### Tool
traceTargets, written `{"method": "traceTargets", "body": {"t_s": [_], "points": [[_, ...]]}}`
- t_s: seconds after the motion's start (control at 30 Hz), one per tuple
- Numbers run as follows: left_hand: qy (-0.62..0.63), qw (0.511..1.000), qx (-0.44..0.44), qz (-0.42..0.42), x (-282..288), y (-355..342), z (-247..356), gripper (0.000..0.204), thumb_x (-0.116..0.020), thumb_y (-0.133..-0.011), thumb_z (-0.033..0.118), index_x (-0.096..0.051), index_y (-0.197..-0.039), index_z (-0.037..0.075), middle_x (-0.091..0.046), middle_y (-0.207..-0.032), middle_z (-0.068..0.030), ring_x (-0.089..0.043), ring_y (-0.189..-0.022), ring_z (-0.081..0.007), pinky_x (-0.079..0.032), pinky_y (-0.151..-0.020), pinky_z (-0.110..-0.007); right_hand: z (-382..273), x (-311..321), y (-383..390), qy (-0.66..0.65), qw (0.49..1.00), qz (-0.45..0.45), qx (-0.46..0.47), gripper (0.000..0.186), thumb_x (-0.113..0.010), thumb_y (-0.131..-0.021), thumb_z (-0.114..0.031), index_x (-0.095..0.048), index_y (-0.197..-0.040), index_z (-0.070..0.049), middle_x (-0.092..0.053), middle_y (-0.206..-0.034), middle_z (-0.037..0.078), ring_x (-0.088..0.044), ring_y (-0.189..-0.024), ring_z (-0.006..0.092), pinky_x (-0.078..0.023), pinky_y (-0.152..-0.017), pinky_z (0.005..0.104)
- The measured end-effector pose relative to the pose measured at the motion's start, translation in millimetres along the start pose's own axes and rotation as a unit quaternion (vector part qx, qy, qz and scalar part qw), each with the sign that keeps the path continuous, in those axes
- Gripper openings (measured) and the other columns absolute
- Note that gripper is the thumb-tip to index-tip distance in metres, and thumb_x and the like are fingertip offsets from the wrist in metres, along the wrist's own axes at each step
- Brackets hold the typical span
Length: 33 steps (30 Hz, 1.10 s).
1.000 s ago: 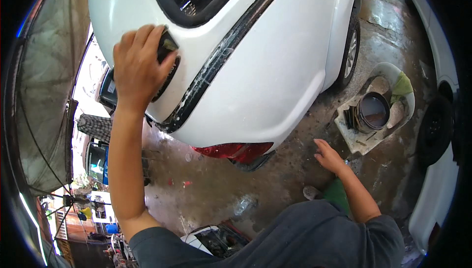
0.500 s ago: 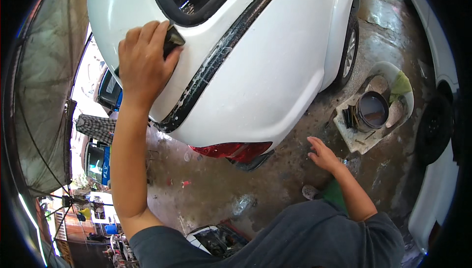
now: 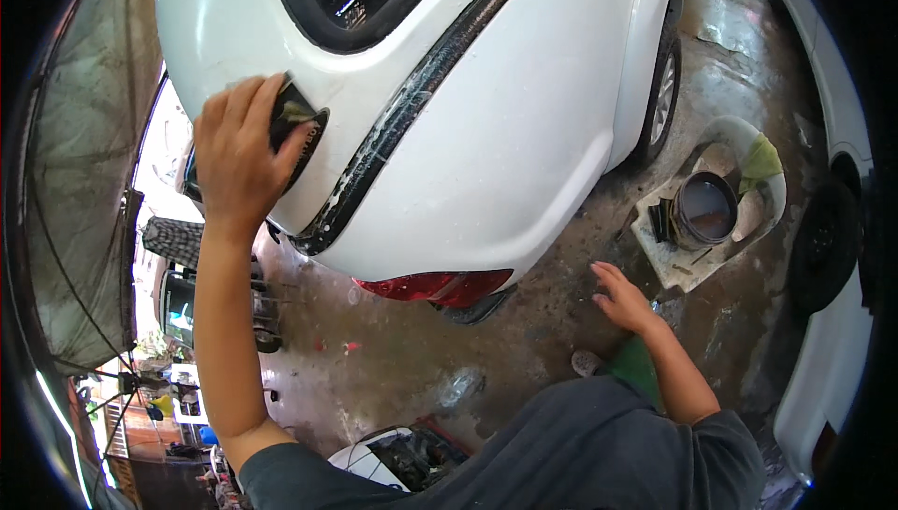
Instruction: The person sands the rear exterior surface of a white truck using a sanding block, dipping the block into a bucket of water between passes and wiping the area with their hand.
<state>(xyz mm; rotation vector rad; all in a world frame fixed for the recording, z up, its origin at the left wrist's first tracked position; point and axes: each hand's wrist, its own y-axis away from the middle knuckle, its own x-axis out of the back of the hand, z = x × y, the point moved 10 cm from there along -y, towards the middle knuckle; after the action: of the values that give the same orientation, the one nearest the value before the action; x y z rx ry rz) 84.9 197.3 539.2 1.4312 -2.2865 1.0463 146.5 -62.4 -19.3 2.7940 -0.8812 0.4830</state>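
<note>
Left hand (image 3: 241, 150) has slid left and slightly down the white car (image 3: 486, 136) panel since a second ago, arm extended, fingers clamped over a dark sanding block (image 3: 292, 122), mostly hidden beneath them. Right hand (image 3: 622, 297) hangs loose, fingers spread, holding nothing. Glossy paint, wet black trim strip (image 3: 412, 108), round tin (image 3: 706, 211) far right.

We have just one view, from the head, looking steeply down over our own dark-shirted torso at the lower edge. The white car (image 3: 486, 136) fills the upper centre, close to us; the wet concrete floor (image 3: 421, 360) lies farther below (the fisheye bends everything toward the dark rim)
</note>
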Motion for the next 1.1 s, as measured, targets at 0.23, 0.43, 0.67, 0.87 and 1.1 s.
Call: {"method": "traceTargets", "body": {"t_s": [0.23,0.43,0.67,0.87,1.1], "points": [[-0.016,1.000,-0.006,0.003,-14,-39,30,0.058,-0.088,-0.084,0.028,-0.070,-0.136,0.008,-0.069,-0.133,-0.0099,-0.059,-0.126,-0.0316,-0.044,-0.111,-0.048,-19,-26,-18,0.048,0.997,-0.008,0.066,0.065,-0.072,-0.097,-0.012,-0.049,-0.158,-0.010,-0.044,-0.167,0.013,-0.069,-0.118,0.0388,-0.058,-0.098,0.0452],[-0.013,0.999,0.038,0.008,16,36,-19,0.060,-0.088,-0.084,0.027,-0.069,-0.137,0.008,-0.068,-0.135,-0.0086,-0.059,-0.126,-0.0315,-0.044,-0.110,-0.047,10,2,7,0.043,0.998,-0.012,0.041,0.065,-0.073,-0.096,-0.012,-0.050,-0.157,-0.009,-0.045,-0.166,0.013,-0.070,-0.116,0.0374,-0.058,-0.098,0.0440],[0.002,1.000,0.012,-0.013,-2,-26,10,0.064,-0.089,-0.082,0.028,-0.068,-0.140,0.009,-0.068,-0.134,-0.0082,-0.059,-0.124,-0.0319,-0.043,-0.110,-0.047,-43,-19,-33,0.049,0.995,-0.041,0.071,0.064,-0.072,-0.097,-0.012,-0.050,-0.156,-0.006,-0.045,-0.166,0.014,-0.064,-0.130,0.0398,-0.055,-0.105,0.0464],[0.000,0.998,0.043,0.043,15,51,-18,0.064,-0.090,-0.081,0.032,-0.069,-0.138,0.010,-0.067,-0.131,-0.0082,-0.057,-0.123,-0.0313,-0.043,-0.108,-0.046,-42,-14,-21,0.049,0.993,-0.046,0.102,0.064,-0.072,-0.097,-0.013,-0.050,-0.156,-0.005,-0.046,-0.165,0.015,-0.063,-0.130,0.0407,-0.055,-0.106,0.0464],[-0.015,0.998,0.039,0.049,19,8,-20,0.063,-0.090,-0.083,0.029,-0.068,-0.139,0.010,-0.068,-0.133,-0.0096,-0.059,-0.124,-0.0311,-0.043,-0.110,-0.047,-42,-16,-25,0.042,0.997,-0.068,0.021,0.065,-0.074,-0.096,-0.014,-0.051,-0.156,-0.007,-0.045,-0.166,0.014,-0.064,-0.130,0.0381,-0.055,-0.106,0.0447]]}}
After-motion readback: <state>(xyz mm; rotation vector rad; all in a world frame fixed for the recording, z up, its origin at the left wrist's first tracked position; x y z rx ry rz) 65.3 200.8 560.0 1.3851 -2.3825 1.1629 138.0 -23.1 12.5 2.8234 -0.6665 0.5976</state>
